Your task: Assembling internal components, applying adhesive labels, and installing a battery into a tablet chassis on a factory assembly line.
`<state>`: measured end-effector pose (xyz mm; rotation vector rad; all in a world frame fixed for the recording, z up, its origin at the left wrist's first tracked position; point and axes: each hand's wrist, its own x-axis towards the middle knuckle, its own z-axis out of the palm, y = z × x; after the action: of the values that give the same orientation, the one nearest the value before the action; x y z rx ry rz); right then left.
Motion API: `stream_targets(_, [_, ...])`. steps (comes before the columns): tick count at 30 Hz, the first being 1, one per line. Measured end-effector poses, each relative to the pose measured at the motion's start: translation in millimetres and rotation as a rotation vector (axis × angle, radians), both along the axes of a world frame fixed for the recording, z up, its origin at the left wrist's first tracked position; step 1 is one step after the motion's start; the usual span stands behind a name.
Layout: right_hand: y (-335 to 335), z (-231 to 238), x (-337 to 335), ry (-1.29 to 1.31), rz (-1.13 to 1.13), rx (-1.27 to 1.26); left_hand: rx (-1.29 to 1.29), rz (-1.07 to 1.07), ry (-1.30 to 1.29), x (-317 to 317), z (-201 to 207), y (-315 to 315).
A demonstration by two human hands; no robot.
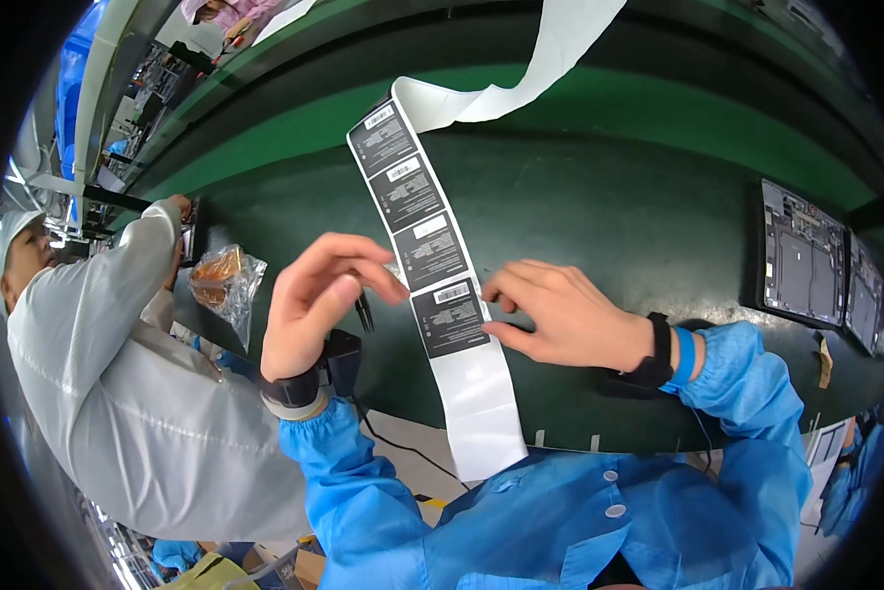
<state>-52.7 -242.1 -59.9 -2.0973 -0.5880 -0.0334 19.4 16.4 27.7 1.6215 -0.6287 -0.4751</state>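
Note:
A long strip of black labels (448,319) on white backing paper runs across the dark green bench, several labels in a row. The strip's lower end is bare white backing (481,398) and hangs over the near bench edge. My left hand (314,300) is just left of the lowest label, fingers loosely bent and apart, one fingertip close to the label's edge. Under it a dark pointed tool (365,313) shows; whether the hand touches it I cannot tell. At the strip's right edge is my right hand (560,313), with a gap between its thumb and bent fingers.
The white backing (506,98) curls up and away at the back. On the far right stands an opened laptop chassis (804,258) with bare inner parts. To the left, a co-worker in a pale coat (156,393) works beside a clear plastic bag (227,287) with orange contents.

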Motion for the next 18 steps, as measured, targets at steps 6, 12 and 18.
stream_targets(6, [29.2, -29.2, 15.6, -0.218, -0.167, -0.185, 0.151, 0.005, 0.121, 51.1, -53.8, -48.7])
stream_targets(12, [52.8, -42.6, 14.2, -0.387, -0.334, -0.106, 0.224, 0.189, 0.096, 61.2, -101.0, -64.6])
stream_targets(18, [51.1, -87.9, 17.9, -0.465, -0.490, -0.043, 0.118, 0.262, 0.279, 63.2, -115.3, -91.8])
